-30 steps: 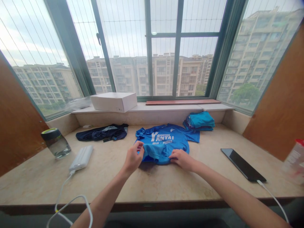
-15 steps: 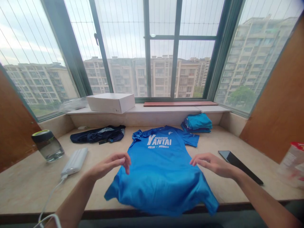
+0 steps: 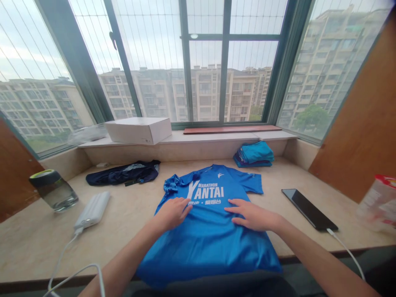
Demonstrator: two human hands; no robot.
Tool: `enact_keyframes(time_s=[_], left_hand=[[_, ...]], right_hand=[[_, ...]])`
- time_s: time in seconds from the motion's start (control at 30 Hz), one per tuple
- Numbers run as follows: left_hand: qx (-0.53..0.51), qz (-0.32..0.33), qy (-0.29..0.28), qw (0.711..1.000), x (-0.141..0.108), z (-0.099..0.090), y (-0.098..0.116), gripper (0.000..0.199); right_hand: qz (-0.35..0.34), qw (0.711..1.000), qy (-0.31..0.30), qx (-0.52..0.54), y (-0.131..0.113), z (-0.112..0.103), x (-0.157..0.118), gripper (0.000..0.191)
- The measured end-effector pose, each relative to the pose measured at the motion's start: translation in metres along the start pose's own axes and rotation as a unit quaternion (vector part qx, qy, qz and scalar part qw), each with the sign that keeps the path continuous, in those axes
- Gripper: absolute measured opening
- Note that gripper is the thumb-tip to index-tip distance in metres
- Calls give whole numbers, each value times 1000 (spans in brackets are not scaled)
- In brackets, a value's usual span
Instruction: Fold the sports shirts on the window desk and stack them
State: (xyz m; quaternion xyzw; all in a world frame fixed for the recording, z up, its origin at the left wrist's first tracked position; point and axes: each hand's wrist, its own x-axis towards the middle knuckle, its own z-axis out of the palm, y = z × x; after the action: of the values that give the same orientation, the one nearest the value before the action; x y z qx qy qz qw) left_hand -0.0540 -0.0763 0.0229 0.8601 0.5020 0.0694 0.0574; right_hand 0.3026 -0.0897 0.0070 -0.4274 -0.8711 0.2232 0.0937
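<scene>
A blue T-shirt (image 3: 204, 243) with white "Marathon Yantai" lettering lies front up on the counter, its collar toward the window and its hem hanging over the near edge. The sleeve on the left is bunched up, while the one on the right lies spread out. My left hand (image 3: 175, 212) rests on the left side of the chest, just below the lettering, fingers extended. On the right side of the chest my right hand (image 3: 252, 214) lies with its fingers spread on the cloth. Neither hand grips anything.
Dark clothing (image 3: 123, 173) lies at back left, and folded blue clothes (image 3: 254, 154) are stacked at back right. Left stand a water bottle (image 3: 54, 192) and a white power bank (image 3: 93, 210) with its cable. A phone (image 3: 309, 209) and plastic container (image 3: 377, 204) are right. A white box (image 3: 139, 130) sits on the ledge.
Both hands have moved inward and forward from the shirt's sides onto its chest. The lower part of the shirt, billowed before, now lies flatter. The view has shifted slightly.
</scene>
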Motion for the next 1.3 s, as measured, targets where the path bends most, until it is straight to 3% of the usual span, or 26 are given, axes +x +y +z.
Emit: enact_keyframes(time_s=[0.1,0.17,0.3,0.4,0.5,0.57,0.63,0.7,0.77,0.87,1.07,1.23,1.3], left_hand=[[-15,30,0,999,14,-7,6,47],[-13,30,-25,999,33,-4,7,51],[22,-41,-76,996,71,7,-8,60],[78,-87,-49,992,90,6,-33,58],[155,-166,15,974,102,-2,-50,55],[186,-184,65,963,102,-4,-48,55],[172,-136,78,973,94,1,-36,55],[120,-73,36,989,82,10,-23,57],[67,-57,-27,996,73,19,-17,65],[27,-87,-75,993,76,25,-24,73],[43,-110,-55,992,110,15,-47,64],[108,-128,12,986,91,21,-49,56],[108,-151,10,983,79,22,-55,57]], right_hand=[[17,999,33,1,5,-13,13,52],[71,994,75,-28,14,-16,36,58],[191,976,82,-62,40,-5,74,68],[198,975,70,-70,56,3,80,71],[195,975,70,-75,64,5,79,73],[204,974,70,-75,67,5,78,74],[209,972,72,-76,70,5,80,75],[207,972,75,-79,75,4,82,74],[201,973,79,-83,82,2,86,74],[190,973,95,-95,92,-6,94,69],[253,937,182,-155,100,-26,84,53],[371,892,180,-185,110,-16,46,59],[386,886,169,-191,112,-12,40,59]])
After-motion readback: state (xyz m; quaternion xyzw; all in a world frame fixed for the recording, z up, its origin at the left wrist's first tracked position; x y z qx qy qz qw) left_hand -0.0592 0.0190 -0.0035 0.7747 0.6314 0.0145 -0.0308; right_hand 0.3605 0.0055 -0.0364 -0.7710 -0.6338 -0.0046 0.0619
